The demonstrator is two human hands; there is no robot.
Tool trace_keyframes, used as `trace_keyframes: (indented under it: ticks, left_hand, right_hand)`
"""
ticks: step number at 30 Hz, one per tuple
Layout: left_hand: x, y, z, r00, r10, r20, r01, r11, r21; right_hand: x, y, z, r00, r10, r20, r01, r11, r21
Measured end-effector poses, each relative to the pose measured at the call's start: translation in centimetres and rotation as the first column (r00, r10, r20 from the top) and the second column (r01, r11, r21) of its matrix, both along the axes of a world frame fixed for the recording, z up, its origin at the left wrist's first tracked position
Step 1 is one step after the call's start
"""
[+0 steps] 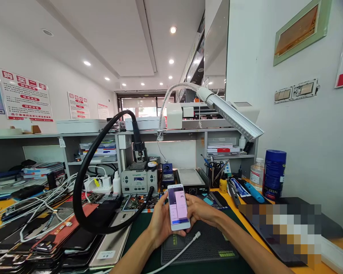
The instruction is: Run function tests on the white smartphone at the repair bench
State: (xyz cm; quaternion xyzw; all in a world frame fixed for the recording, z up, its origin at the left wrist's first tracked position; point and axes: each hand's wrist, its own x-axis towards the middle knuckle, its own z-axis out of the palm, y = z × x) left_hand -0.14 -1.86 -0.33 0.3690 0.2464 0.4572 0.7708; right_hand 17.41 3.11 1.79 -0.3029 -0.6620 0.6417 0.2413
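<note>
**Both hands gripping a white phone over the bench mat**

We are holding a white phone upright between both hands, its lit screen facing us. Our left hand is gripping the phone's left edge and lower back, with the thumb lying along the side. Our right hand is wrapping around the right edge, fingers going behind the case. We cannot tell whether a thumb is touching the screen.

The phone is sitting just above a dark grid mat, which is lying under and in front of both hands. A white cable is running across the mat below the hands. Its plug is lying loose just under the right hand, not touching the phone.

Left of the left hand, a thick black hose is looping over a pile of phones and screens. Beyond the hands a grey soldering station is standing, with a hot plate just right of it. Far right of the right hand, a blue can is standing near the wall. A white lamp is hanging above the hands.
</note>
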Motion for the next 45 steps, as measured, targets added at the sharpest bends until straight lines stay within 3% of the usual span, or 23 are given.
trace_keyframes:
  ticks: [7, 25, 38, 45]
  left_hand:
    - [0.2, -0.4, 0.7, 1.0, 0.015, -0.024, -0.015, 1.0, -0.02]
    - [0.1, -0.1, 0.1, 0.999, 0.034, -0.015, -0.035, 0.999, -0.033]
    - [0.3, -0.1, 0.5, 0.999, 0.03, -0.04, -0.031, 0.999, -0.043]
    - [0.2, -0.1, 0.5, 0.999, 0.008, -0.037, -0.009, 1.0, -0.025]
  right_hand:
    - [0.2, 0.2, -0.1, 1.0, 0.021, -0.014, -0.021, 1.0, -0.016]
    - [-0.2, -0.7, 0.7, 0.997, -0.049, 0.056, 0.045, 0.997, 0.06]
    - [-0.5, 0.4, -0.4, 0.997, -0.077, -0.003, 0.077, 0.993, -0.089]
    - [-0.7, 0.6, -0.6, 0.997, -0.072, -0.03, 0.069, 0.993, -0.094]
